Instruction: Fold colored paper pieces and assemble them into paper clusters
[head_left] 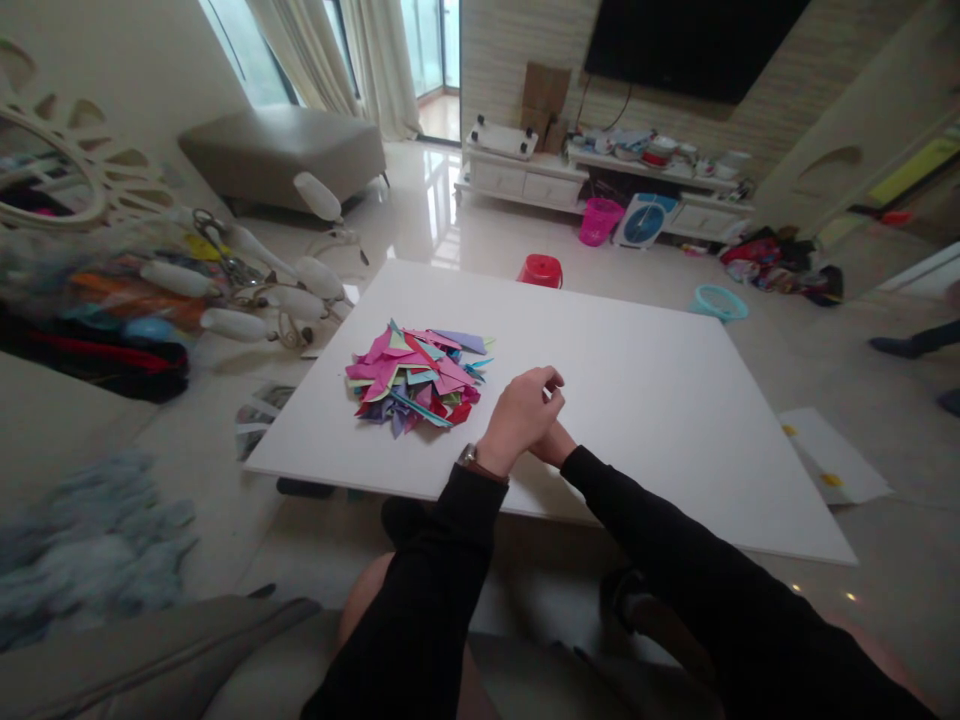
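My left hand, with a wristwatch on its wrist, is over the white tabletop, palm turned inward. Its fingers are loosely bent with gaps between them, and I see nothing held in them. Just behind and below it, my right hand crosses close against it; its fingers are hidden by the left hand. To the left of both hands, a heap of folded coloured papers lies on the white table. They are pink, purple, red, blue and pale green, with pointed tips.
Beyond the table's far edge stand a red bucket and a light blue basket. A white lamp fixture with several arms is close to the table's left side. Another person's legs show at the right edge.
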